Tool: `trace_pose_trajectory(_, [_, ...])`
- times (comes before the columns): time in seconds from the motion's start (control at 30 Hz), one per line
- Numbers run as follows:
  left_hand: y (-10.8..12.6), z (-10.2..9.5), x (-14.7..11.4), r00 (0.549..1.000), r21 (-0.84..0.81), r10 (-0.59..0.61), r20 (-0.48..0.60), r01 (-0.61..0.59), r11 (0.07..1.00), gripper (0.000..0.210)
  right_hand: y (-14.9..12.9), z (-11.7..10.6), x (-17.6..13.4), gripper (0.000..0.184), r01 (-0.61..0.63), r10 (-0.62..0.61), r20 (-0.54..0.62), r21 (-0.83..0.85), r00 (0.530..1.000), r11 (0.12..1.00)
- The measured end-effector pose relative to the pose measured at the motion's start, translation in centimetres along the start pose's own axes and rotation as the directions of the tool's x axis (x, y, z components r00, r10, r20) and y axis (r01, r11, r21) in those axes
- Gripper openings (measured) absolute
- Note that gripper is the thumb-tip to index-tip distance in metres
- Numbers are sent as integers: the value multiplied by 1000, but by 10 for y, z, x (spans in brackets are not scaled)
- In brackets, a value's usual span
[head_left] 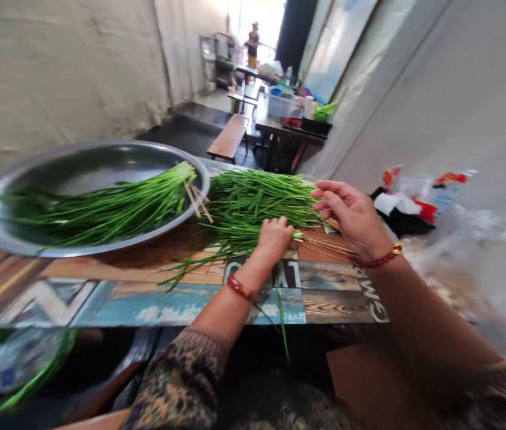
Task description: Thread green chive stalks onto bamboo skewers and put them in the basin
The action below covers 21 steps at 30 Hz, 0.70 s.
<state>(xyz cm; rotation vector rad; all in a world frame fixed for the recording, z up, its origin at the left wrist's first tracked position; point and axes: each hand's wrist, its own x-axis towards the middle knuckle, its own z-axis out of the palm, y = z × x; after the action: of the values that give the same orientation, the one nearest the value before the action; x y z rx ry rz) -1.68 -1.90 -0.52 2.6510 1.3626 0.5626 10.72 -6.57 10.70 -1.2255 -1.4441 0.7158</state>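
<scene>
Holding long greens (239, 235) on the table (114, 304) with my left hand (275, 240) | my right hand (352, 214) half curled, can't tell if it holds anything | loose leaves (284, 331) might fall if I bump them

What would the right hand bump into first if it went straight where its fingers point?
Probably the pile of long green stalks; the right hand looks very near it, though whether they touch is hard to tell.

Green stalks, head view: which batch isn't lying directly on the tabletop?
The batch inside the metal basin; the other stalks lie on the tabletop.
</scene>
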Motion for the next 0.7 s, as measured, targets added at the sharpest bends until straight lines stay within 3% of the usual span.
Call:
trace_pose_trajectory(0.1, [-6,12,6,997,126,72,18,-73,989,22,39,-74,-19,30,-108,109,-245,18,964,994])
trace_pose_trajectory(0.2, [-5,14,6,993,176,106,42,-112,978,23,77,-104,-47,30,-240,226,-252,-26,941,971])
trace_pose_trajectory(0.3, [-3,12,4,988,187,128,84,-142,972,31,111,-101,-67,29,-317,302,-129,-117,944,941])
trace_pose_trajectory(0.4, [-5,7,3,983,170,157,96,-172,970,60,136,-84,-73,22,-170,187,12,-362,982,916])
trace_pose_trajectory(0.5, [-14,1,5,979,85,175,101,-184,979,79,150,-70,-70,20,-4,90,120,-580,989,815])
trace_pose_trajectory(0.57, [-20,-3,8,985,-26,163,63,-162,986,69,153,-65,-66,19,51,66,146,-675,987,736])
trace_pose_trajectory(0.7, [-27,-6,13,995,-266,73,-72,-90,960,25,155,-63,-61,13,98,64,172,-788,983,608])
